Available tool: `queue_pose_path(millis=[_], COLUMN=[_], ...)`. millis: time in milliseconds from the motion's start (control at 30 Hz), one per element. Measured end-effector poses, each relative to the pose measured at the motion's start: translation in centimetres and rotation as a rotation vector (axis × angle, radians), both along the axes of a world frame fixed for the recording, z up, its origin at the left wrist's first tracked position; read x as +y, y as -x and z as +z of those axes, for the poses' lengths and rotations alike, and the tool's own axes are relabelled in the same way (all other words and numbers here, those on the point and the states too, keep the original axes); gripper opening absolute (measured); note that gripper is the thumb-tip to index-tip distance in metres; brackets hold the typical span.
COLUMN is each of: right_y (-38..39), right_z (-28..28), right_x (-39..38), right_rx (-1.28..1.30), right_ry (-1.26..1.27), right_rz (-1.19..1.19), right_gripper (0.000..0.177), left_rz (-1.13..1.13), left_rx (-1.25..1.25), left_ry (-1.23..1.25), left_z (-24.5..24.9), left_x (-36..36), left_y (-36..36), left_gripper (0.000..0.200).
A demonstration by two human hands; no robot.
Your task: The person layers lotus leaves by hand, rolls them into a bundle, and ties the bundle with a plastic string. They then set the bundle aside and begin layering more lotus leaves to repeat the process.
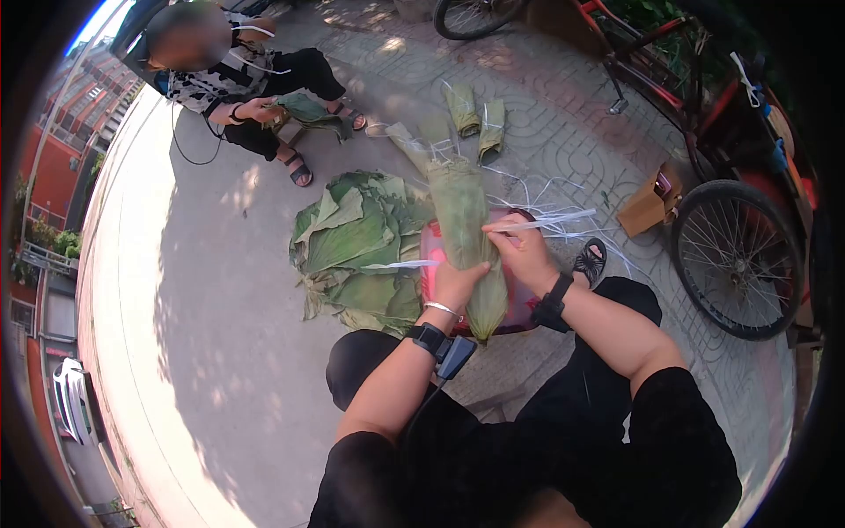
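Note:
A long bundle of green leaves (459, 202) lies lengthwise in front of me, over a pink and red stool or tray (431, 231). My left hand (459, 283) is wrapped over the lower part of the bundle, pressing it. White strip (400, 264) sticks out to the left of that hand. On the bundle's right side, my right hand (521, 253) pinches a white strip (559, 222) between thumb and fingers. Loose white strips (550, 204) spread out beyond it to the right.
A pile of large leaves (356, 233) lies left of the bundle. Rolled leaf bundles (461, 107) rest ahead on the pavement. A seated person (255, 79) holds leaves at upper left. At right are a cardboard box (647, 207) and a wheel (738, 260).

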State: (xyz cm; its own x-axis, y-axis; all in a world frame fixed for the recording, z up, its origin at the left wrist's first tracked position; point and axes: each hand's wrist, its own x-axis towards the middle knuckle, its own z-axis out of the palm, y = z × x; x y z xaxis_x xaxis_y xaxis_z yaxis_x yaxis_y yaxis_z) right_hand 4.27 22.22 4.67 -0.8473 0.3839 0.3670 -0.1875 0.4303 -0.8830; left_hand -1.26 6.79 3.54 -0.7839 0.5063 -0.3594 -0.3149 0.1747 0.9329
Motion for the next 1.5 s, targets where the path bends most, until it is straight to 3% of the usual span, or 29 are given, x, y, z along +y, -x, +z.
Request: queue_pose_path(millis=[100, 167, 267, 367, 467, 567, 667, 900, 967, 1067, 1100, 1133, 1200, 1300, 1367, 1467, 1500], right_y=[0.0, 0.0, -0.1, 0.1, 0.4, 0.6, 0.9, 0.4, 0.1, 0.6, 0.6, 1.0, 0.9, 0.4, 0.4, 0.4, 0.3], right_z=[0.2, -0.7, -3.5, -5.9, -6.8, -7.1, -6.8, -5.8, -4.8, -6.0, -5.5, -8.2, -7.6, -5.9, -6.1, -6.7, -6.2], right_x=[-0.1, -0.5, -1.2, -1.6, -1.3, -1.4, -1.5, -1.5, -1.7, -1.1, -1.5, -1.1, -1.2, -1.1, -1.7, -1.0, -0.4], right_rx=[0.016, -0.09, -0.102, -0.198, -0.351, -0.42, -0.45, -0.428, -0.392, -0.463, -0.43, -0.43, -0.351, -0.349, -0.388, -0.357, -0.392], right_ry=[-0.185, -0.14, -0.13, 0.036, 0.258, 0.358, 0.292, 0.004, 0.138, 0.215, 0.241, 0.166, 0.183, 0.349, 0.57, 0.428, 0.337], right_rz=[0.041, 0.162, 0.301, 0.278, 0.252, 0.255, 0.25, 0.317, 0.345, 0.474, 0.422, 0.392, 0.398, 0.414, 0.407, 0.385, 0.331], right_gripper=[0.014, 0.014, 0.015, 0.016, 0.017, 0.018, 0.018, 0.028, 0.032, 0.036, 0.032, 0.027, 0.025, 0.024, 0.022, 0.018, 0.018], left_rz=[-0.057, -0.117, -0.18, -0.118, 0.028, 0.003, -0.035, -0.266, -0.308, -0.204, -0.219, -0.184, -0.187, -0.241, -0.2, -0.164, -0.19], left_rx=[0.158, 0.326, 0.337, 0.455, 0.55, 0.958, 1.077, 0.937, 0.943, 0.813, 0.916, 1.226, 1.057, 0.733, 0.913, 0.752, 0.881], left_ry=[0.154, 0.267, 0.426, 0.19, 0.447, 0.518, 0.352, 0.209, 0.248, 0.032, 0.068, 0.231, 0.307, 0.497, 0.378, 0.272, 0.225], left_z=[-2.4, -6.0, -3.5, -7.9, -1.9, -2.5, 0.5, 0.9, 1.2, 1.4, 2.1, 1.5, 2.4, 2.8, 3.5, 7.4, 4.5], left_x=[0.3, 0.5, 0.5, 0.4, 0.0, -1.3, -1.0, 0.6, 0.8, 0.7, 0.2, 0.0, -0.6, -1.6, -1.8, -0.8, -0.6], left_y=[0.4, 0.4, -0.6, -0.5, -0.9, 0.9, 0.1, -0.7, -0.6, -0.5, 0.0, 0.4, -0.3, -0.8, -2.2, -3.8, -2.3], left_gripper=[0.038, 0.039, 0.036, 0.034, 0.033, 0.037, 0.048, 0.069, 0.072, 0.077, 0.08, 0.081, 0.084, 0.078, 0.079, 0.063, 0.061])
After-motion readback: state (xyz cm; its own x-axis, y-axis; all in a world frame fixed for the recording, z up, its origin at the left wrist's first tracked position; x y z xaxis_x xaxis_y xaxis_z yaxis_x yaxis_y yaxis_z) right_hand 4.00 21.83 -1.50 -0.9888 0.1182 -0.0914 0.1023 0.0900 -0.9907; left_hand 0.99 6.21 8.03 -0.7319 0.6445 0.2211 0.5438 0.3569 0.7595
